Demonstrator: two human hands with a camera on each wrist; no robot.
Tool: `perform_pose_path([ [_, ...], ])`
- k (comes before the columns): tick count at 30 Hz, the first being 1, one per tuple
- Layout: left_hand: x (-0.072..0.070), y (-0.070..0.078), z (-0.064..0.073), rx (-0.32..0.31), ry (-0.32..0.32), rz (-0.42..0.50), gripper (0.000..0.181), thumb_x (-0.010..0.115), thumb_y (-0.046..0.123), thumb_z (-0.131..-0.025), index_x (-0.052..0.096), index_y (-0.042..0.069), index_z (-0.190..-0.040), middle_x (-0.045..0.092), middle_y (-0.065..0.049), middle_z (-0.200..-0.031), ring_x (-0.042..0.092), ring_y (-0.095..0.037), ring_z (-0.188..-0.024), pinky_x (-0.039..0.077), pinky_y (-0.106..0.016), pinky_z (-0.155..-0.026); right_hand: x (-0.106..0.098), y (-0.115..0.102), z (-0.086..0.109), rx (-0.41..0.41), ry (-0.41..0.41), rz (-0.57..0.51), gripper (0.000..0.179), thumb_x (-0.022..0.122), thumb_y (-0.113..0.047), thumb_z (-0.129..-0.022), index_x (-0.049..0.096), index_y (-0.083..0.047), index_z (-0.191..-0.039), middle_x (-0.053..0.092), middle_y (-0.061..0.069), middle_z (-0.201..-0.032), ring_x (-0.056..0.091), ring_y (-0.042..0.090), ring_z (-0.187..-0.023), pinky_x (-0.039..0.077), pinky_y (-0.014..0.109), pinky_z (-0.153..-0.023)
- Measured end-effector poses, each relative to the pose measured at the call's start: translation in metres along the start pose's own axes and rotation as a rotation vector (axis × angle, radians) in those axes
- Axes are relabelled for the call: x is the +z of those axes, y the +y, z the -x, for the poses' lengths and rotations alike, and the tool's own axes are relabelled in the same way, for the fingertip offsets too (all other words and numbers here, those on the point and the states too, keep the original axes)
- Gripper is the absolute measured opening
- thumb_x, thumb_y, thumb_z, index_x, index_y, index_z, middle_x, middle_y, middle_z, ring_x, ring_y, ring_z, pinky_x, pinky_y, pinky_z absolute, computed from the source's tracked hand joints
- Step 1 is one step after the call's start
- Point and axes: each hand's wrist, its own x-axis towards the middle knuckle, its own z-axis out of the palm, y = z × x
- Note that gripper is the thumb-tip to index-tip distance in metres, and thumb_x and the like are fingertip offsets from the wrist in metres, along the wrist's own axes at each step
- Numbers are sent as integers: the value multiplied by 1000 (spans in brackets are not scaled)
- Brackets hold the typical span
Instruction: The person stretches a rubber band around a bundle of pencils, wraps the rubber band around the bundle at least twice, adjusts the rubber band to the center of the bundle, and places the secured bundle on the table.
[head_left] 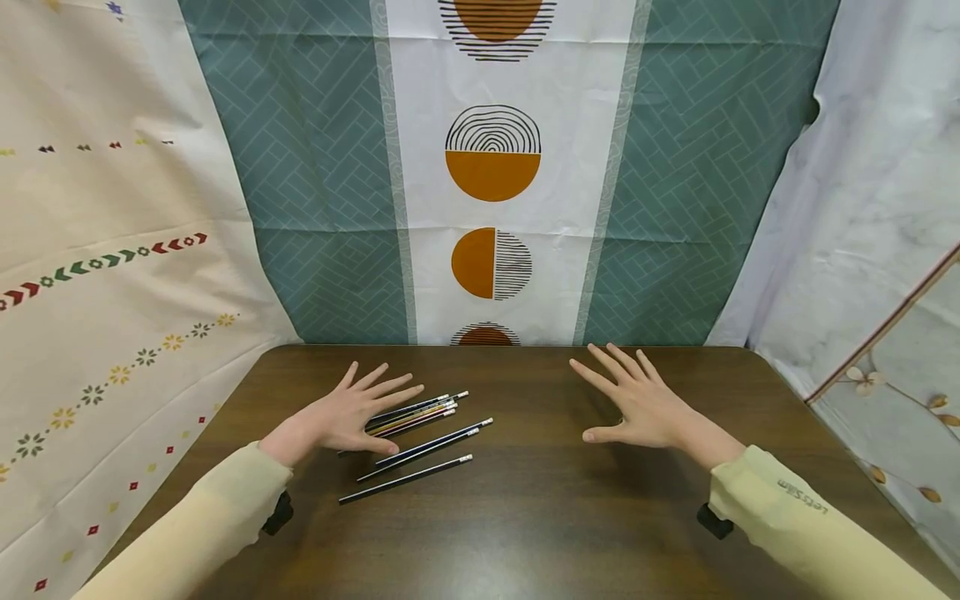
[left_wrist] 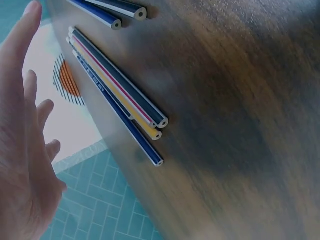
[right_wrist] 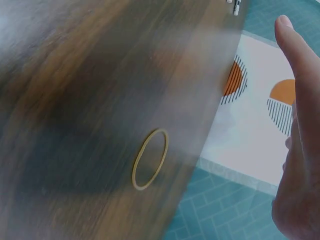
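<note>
My left hand hovers with fingers spread above several pencils at the table's left, covering parts of them in the head view. The pencils lie roughly side by side, white-tipped ends pointing right; a dark pencil lies nearest the front. In the left wrist view a yellow pencil and a blue pencil lie in one cluster. Over the table's right half my right hand is held up, fingers spread, holding nothing. A thin yellow band, like a rubber band, lies on the table in the right wrist view; my right hand hides it from the head view.
The brown wooden table ends at a hanging cloth with green and white panels. A patterned cream cloth hangs on the left, and a white marbled cloth on the right.
</note>
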Motion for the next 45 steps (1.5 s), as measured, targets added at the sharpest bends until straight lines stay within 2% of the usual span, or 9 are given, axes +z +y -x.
perform_pose_path([
  [8,5,0,-2,-39,-44,88,91,61,70,-83,23,34,-157,24,-5,-165,20,-43,-151,7,-77,-111,2,-10,-14,-17,-11,-29,102,70,-68,-78,18,-33,-158,9,5,-168,10,37,-153,6,69,-116],
  [13,8,3,-3,-40,-60,129,92,61,68,-84,22,31,-158,23,-9,-165,25,-45,-149,13,-75,-111,5,-17,-24,-33,-23,-45,102,63,-75,-78,15,-35,-159,10,4,-168,9,34,-154,6,68,-117],
  [22,18,6,-1,-61,-91,208,93,62,68,-84,21,29,-158,29,-18,-161,32,-44,-145,24,-72,-110,12,-28,-38,-68,-12,-63,102,67,-71,-78,16,-33,-159,11,5,-168,12,33,-154,10,68,-116],
  [29,24,14,0,-63,-120,251,96,63,69,-83,18,31,-159,32,-15,-160,36,-42,-144,32,-66,-109,18,-32,-48,-64,-38,-86,101,64,-72,-80,15,-34,-159,11,5,-168,11,33,-154,9,67,-117],
  [39,28,22,1,-54,-99,326,114,74,69,-73,13,28,-160,33,-14,-157,36,-39,-142,36,-65,-106,22,-34,-55,-81,-33,-84,101,64,-72,-79,18,-31,-159,15,8,-167,15,35,-153,12,70,-115],
  [45,31,24,-1,-50,-92,289,114,77,61,-76,11,23,-160,38,-13,-155,40,-35,-140,37,-61,-107,23,-33,-55,-67,-46,-86,100,65,-70,-80,19,-29,-159,15,8,-167,15,35,-153,12,69,-116],
])
